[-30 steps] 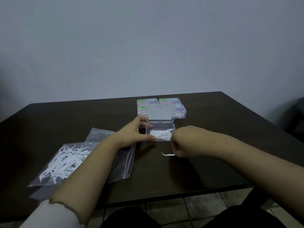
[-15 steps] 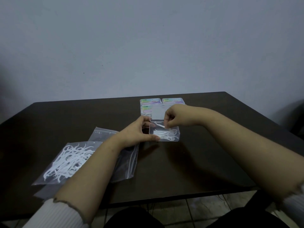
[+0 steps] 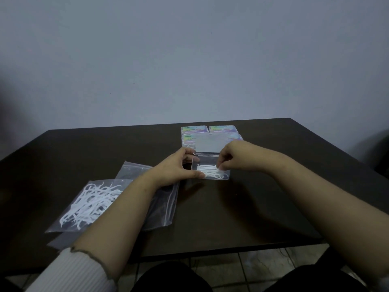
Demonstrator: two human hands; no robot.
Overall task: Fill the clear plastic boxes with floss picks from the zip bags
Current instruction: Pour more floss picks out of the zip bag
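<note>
An open clear plastic box [image 3: 226, 177] sits mid-table with its lid [image 3: 207, 145] tipped back. White floss picks [image 3: 210, 172] lie inside it. My left hand [image 3: 176, 168] grips the box's left side, thumb on the near edge. My right hand [image 3: 232, 157] reaches into the box from the right, fingers curled and pinching a floss pick at the pile. A zip bag [image 3: 69, 220] holding many white floss picks lies at the front left, partly under my left forearm.
Closed, labelled boxes [image 3: 194, 130] are stacked behind the open one. Another clear zip bag [image 3: 162, 205] lies under my left forearm. The dark table [image 3: 263, 207] ends in a front edge near my lap, with tiled floor below.
My right hand picked a loose floss pick off the table in front of the box, lifted it over the box, and now has lowered it into the pile. The left hand kept holding the box.
</note>
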